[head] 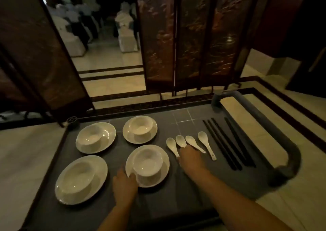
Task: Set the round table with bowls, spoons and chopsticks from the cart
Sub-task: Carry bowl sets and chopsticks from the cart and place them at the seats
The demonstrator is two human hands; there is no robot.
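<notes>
Fingers (pixel 132 175) of the left hand (pixel 124 186) pinch the rim of the near plate (pixel 165 169). Right of this plate, the right hand (pixel 190 157) covers the handles of the spoons (pixel 204 139); its grip I cannot tell.

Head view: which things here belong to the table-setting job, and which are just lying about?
Job: bowls, plates under them, spoons, chopsticks, cart.
Lying about: screens, covered chairs beyond them.
</notes>
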